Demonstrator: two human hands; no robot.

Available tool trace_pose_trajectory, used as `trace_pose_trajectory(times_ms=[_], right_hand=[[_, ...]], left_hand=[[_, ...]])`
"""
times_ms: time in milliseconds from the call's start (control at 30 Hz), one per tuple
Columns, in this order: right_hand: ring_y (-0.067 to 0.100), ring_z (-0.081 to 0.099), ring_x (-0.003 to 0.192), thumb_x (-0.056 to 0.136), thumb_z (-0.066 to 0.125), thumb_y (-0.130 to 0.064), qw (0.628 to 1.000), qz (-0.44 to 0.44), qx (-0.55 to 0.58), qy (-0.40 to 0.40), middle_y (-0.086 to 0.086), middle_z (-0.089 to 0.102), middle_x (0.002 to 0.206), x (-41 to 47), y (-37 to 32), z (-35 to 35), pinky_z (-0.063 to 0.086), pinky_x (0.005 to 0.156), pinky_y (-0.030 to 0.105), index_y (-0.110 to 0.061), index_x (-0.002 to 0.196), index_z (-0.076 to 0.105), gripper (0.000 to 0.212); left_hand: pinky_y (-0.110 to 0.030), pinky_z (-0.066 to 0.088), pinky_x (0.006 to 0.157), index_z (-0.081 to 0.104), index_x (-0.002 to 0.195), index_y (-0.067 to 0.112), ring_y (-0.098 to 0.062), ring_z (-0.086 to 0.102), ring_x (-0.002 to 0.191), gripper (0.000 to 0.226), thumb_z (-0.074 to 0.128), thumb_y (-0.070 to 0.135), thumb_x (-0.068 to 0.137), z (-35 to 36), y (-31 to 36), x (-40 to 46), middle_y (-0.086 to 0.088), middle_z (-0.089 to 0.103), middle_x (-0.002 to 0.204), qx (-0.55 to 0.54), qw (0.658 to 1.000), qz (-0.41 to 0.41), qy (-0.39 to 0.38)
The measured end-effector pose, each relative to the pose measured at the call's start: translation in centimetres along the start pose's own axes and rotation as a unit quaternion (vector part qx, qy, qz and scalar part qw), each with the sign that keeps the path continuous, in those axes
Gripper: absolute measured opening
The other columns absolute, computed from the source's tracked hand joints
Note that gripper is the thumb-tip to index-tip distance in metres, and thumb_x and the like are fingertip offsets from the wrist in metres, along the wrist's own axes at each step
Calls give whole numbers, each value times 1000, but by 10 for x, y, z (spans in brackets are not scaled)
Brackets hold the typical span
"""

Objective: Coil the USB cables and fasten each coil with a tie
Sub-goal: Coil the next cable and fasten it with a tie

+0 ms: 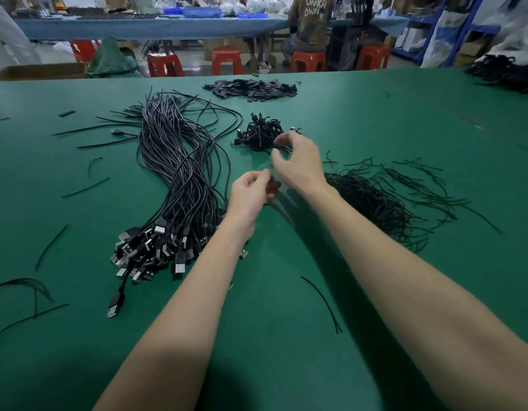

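- The bundle (179,179) of uncoiled USB cables is lying at about 10 o'clock from the hands, long and thick, plugs fanning out toward the near side; by its bulk, most of the work is still waiting.
- A small heap of coils (258,134) is sitting at 12 o'clock, just beyond the right hand (298,164); these are looking finished, so only a modest share seems done.
- Loose ties (387,200) are spreading out at 3 o'clock, touching the right forearm's far side; stray ones are scattered around the tabletop (375,114), including one (322,304) lying between the forearms at 6 o'clock.
- A pile of flat black pieces (251,89) is resting farther off at 12 o'clock; what they are I cannot tell.
- The left hand (249,192) is curling its fingers, thumb meeting fingertips as if pinching something thin; motion blur is hiding what, so I cannot tell.
- The right hand is hovering with fingers bent and spread near the coils; whether it is gripping anything I cannot tell, and a faint blurred streak is running between the two hands.
- My judgement: a cable is either being wound or a coil is being dropped onto the heap.
- Room: open green surface is lying at 1 to 2 o'clock and at 6 o'clock between the arms; the bundle is crowding the left side, and the far edge is running well beyond the flat pieces, so nothing is sitting close to a drop.
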State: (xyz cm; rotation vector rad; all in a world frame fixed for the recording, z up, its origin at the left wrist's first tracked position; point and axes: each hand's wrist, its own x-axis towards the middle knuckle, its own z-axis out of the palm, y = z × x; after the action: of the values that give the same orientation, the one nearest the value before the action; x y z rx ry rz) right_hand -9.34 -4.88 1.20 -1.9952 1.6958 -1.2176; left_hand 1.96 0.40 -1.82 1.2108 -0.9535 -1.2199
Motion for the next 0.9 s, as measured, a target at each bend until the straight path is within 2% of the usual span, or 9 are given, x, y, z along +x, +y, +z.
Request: trace_pose_trajectory(times_ms=[67,133,267,433,533,600,700,767,900], right_hand=[[11,66,91,93,61,-25,996,36,81,12,-10,70,93,-26,-8,1,52,86,27,-21,101,69,12],[6,66,81,95,62,-28,986,81,144,0,-13,69,86,-50,-10,5,52,78,24,-23,96,68,8],[19,69,81,98,62,-37,970,138,195,-47,-2,73,92,-76,-8,7,57,86,39,-18,104,69,21],[11,68,81,91,66,-30,982,66,79,-156,-9,73,84,-79,-13,4,52,81,31,-29,104,65,14],[7,64,75,86,68,-26,978,11,26,-206,-14,72,87,-78,-15,-2,52,80,30,-29,98,67,12],[8,62,74,85,70,-22,966,-48,18,-252,-15,71,95,-80,-17,-6,54,83,32,-34,99,68,19],[6,58,81,86,74,-21,939,-121,22,-322,-16,60,100,-83,-22,-11,52,88,34,-46,117,66,40],[2,53,78,88,75,-25,928,-145,7,-344,-16,54,98,-82,-23,-13,51,87,33,-47,122,66,42],[4,51,81,89,75,-30,929,-164,-8,-332,-5,55,106,-81,-25,-9,50,89,33,-42,116,67,31]], left_hand=[[-35,59,81,66,91,10,-18,70,81,23,51,22,104,1,3,-2,-5,73,86,-19,1000,0,2],[-31,59,74,65,88,10,-18,70,80,26,49,21,104,-2,8,-5,-7,72,87,-26,999,16,11],[-21,53,65,63,85,12,-9,68,71,26,49,24,103,-16,18,-6,0,70,78,93,994,62,13],[-30,55,73,63,82,16,-15,60,69,31,47,30,104,-28,30,-3,1,69,87,166,984,59,-4],[-30,53,72,64,82,14,-16,59,72,32,46,28,105,-32,36,-4,0,69,86,141,988,63,1],[-28,52,70,64,82,12,-16,59,72,32,46,26,105,-35,43,-3,-2,69,84,121,990,77,8],[-23,52,65,64,81,12,-12,61,66,32,47,25,105,-41,52,-4,-2,70,83,92,992,82,10],[-23,51,66,64,83,13,-13,61,69,31,47,27,105,-46,55,-5,-2,71,86,100,993,68,5],[-23,50,68,65,88,16,-12,64,73,31,45,31,105,-53,62,-6,2,74,88,151,986,62,-22]])
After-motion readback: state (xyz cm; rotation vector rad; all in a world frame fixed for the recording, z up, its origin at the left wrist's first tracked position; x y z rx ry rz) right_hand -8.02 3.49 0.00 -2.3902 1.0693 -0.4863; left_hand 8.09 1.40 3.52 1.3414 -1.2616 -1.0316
